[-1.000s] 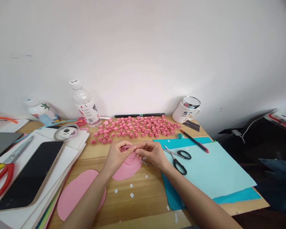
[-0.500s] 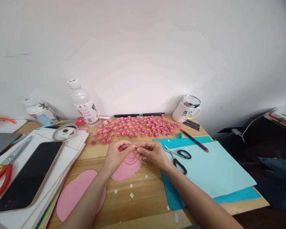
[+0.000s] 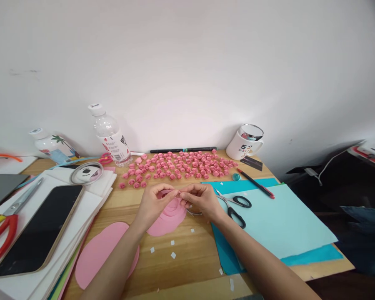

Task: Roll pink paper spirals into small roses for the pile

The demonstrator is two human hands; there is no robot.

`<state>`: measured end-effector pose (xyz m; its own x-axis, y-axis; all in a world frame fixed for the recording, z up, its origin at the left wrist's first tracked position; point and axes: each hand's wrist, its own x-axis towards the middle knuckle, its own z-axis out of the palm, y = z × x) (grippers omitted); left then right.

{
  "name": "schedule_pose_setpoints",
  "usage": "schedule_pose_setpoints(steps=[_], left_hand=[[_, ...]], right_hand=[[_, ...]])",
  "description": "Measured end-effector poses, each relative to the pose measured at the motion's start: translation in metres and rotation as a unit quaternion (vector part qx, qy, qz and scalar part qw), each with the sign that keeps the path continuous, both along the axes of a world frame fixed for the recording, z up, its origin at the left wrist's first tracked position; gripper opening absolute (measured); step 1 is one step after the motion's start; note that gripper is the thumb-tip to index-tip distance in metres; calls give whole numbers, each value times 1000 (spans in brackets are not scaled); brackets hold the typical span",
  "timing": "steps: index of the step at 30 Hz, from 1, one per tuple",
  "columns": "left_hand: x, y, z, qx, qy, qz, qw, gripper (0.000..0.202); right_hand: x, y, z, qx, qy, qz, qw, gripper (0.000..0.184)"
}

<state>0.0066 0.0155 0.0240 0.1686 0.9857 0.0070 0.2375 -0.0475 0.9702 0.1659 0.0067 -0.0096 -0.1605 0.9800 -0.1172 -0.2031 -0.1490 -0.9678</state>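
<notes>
Between my two hands is a pink paper spiral (image 3: 168, 217), its wider coils hanging down to the wood. My left hand (image 3: 158, 202) pinches the strip's end between thumb and forefinger. Right beside it, my right hand (image 3: 200, 200) pinches the same strip, fingertips nearly meeting. The exact spot they grip is partly covered by the fingers. Several small rolled pink paper roses (image 3: 178, 164) lie spread behind my hands. A pink paper circle (image 3: 104, 254) is partly under my left forearm. Black-handled scissors (image 3: 236, 206) lie open just right of my right hand.
Light blue paper (image 3: 281, 221) covers the right side, with a pen (image 3: 256, 183) across its top edge. A mug (image 3: 245, 142) and bottle (image 3: 112, 137) stand by the wall. At left, a phone (image 3: 40, 229) and red-handled scissors (image 3: 6, 225) rest on stacked paper. White paper bits (image 3: 173, 255) are scattered in front.
Both hands keep their pinch on the pink spiral with only slight finger movement. The whole view has shifted very slightly; nothing else has visibly moved.
</notes>
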Motion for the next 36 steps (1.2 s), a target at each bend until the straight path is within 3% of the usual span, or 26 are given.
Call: schedule_pose_setpoints(steps=[6, 15, 36], left_hand=[[-1, 1, -3, -6, 11, -14, 1000, 19], [0, 1, -4, -2, 15, -12, 1000, 21], [0, 1, -6, -21, 3, -15, 1000, 21]], right_hand=[[0, 1, 2, 11, 31, -49, 998, 22], [-1, 1, 3, -13, 48, -56, 997, 22], [-1, -1, -4, 7, 47, -53, 997, 23]])
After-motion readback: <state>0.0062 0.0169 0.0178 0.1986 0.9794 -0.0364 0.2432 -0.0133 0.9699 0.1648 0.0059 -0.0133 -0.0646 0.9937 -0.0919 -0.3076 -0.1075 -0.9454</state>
